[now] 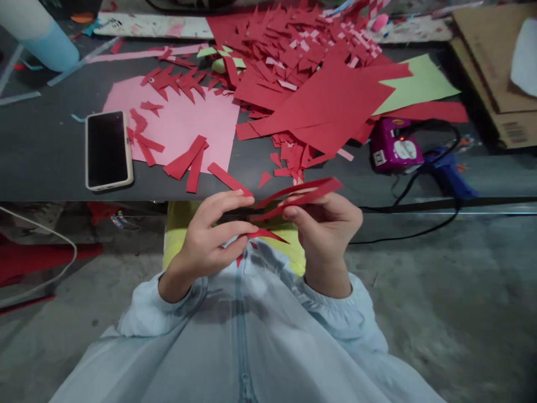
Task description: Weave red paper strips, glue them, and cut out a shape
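Over my lap, just in front of the table edge, my right hand (pixel 327 229) pinches a red paper strip (pixel 314 193) that is bent double, its two layers spread apart toward the left. Facing it, my left hand (pixel 218 232) has its fingers closed at a smaller pointed red paper piece (pixel 271 235), whose tip sticks out to the right. The left fingertips are close to the strip's left end; whether they touch it is hidden. Loose red strips (pixel 193 168) lie on the table beyond my left hand.
A pink sheet (pixel 176 129) bears cut red pieces with a small eye (pixel 151 80). Behind is a heap of red cut paper (pixel 268 45) with large red sheets (pixel 323 106). A phone (pixel 108 150) lies left; a purple box (pixel 394 148), black cable and blue glue gun (pixel 448 173) lie right.
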### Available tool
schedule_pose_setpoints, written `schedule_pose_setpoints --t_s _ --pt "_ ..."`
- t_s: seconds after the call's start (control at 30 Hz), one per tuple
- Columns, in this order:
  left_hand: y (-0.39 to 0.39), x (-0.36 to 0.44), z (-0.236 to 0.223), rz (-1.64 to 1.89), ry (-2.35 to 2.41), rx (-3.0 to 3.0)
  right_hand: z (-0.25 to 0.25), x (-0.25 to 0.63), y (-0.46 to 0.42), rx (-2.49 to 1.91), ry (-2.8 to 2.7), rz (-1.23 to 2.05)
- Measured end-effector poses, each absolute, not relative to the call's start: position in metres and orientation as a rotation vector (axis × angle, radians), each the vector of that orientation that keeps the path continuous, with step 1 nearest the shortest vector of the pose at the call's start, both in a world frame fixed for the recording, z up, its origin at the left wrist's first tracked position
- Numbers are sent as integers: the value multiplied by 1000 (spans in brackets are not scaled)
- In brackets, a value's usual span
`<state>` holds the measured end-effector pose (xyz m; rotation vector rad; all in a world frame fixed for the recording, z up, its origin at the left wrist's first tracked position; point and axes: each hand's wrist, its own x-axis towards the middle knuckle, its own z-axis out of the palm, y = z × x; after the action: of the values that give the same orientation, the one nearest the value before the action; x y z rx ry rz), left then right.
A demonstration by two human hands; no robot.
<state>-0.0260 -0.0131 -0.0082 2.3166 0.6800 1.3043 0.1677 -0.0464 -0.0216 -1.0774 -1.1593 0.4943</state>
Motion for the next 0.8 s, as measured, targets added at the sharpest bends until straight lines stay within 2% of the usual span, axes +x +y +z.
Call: schedule_pose_setpoints --t_s 0.13,0.47,0.63,0.8 --pt "-18 -17 -9 1251 714 2080 -18 158 -44 -1157 -966 712" --pt "-22 -12 -13 1191 814 1684 -12 151 -36 -1217 -852 954" --pt "-22 -12 -12 1172 827 1596 -20 155 -29 -1171 -823 952" --pt "-22 -12 -14 1145 868 1609 -27 163 -25 -1157 -870 760"
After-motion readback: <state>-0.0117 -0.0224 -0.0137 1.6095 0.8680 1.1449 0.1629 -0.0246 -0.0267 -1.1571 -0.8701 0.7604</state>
